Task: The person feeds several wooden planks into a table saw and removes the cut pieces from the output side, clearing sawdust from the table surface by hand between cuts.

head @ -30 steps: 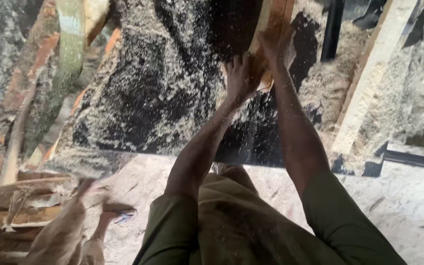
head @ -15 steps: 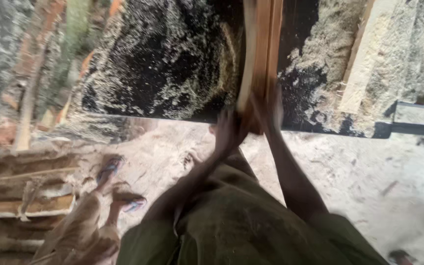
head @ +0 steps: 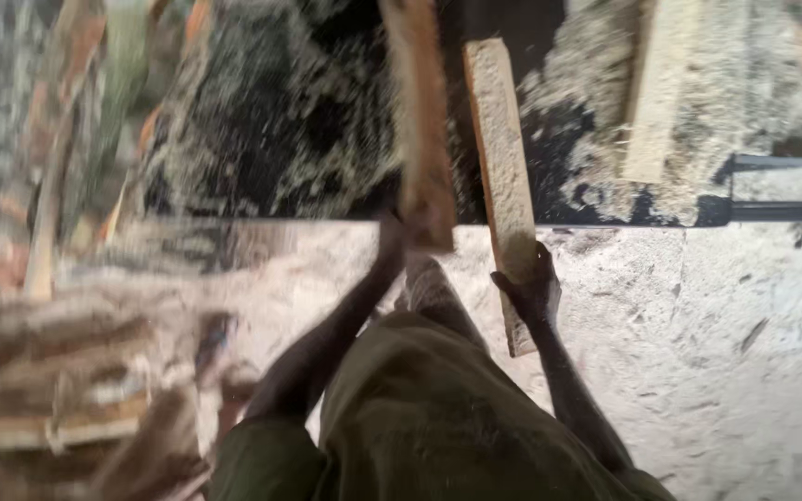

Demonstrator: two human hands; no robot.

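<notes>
Since half a second earlier the single board held between both hands had become two pieces, each hand carrying its own, and the view had swung and blurred.

Left to right: at 9 o'clock lay a scrap wood pile (head: 67,390), smeared by motion. At 11 o'clock the dark saw table (head: 262,130), coated in sawdust, ended in a straight near edge running across the frame.

Left hand (head: 401,243) sat at the near end of the left strip (head: 420,121), which pointed to 12 o'clock over the table. Grip could not be told; the hand was mostly hidden behind the strip and blurred.

Right hand (head: 529,288) had its fingers wrapped tight round the right strip (head: 503,176) near its lower end, the strip tilted slightly toward 11 o'clock, its near end hanging past the table edge over the floor. The two strips stood apart, with a dark gap between them.

At 1 o'clock another pale plank (head: 661,83) rested on the table; at 3 o'clock a dark metal rail (head: 782,209) jutted along the edge.

Judged step: separating and lifting off freshly split pieces. Next move probably called for drawing both strips back toward 6 o'clock without catching the table edge.

Open room lay at 4 o'clock over the dusty floor (head: 735,371); the 8 o'clock side was crowded.
</notes>
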